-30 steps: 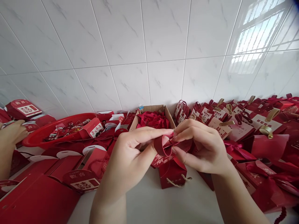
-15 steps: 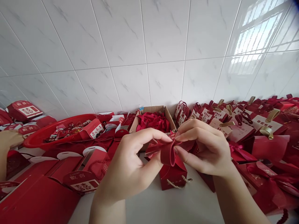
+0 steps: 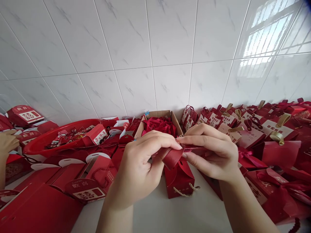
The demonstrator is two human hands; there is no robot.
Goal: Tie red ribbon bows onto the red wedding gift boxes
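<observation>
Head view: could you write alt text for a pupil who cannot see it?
A left hand and right hand hold a curled red strap; below it in view, a rope-handled box sits on a table. Red gift boxes crowd both sides, with a carton of ribbons behind and, at left, a basin and another person's hand.

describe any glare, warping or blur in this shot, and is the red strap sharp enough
Head view: bright window-shaped glare on the tiled wall, upper right; head view: grout lines spread outward toward the top, likely wide-angle stretch; head view: the red strap shows no strong blur.
</observation>
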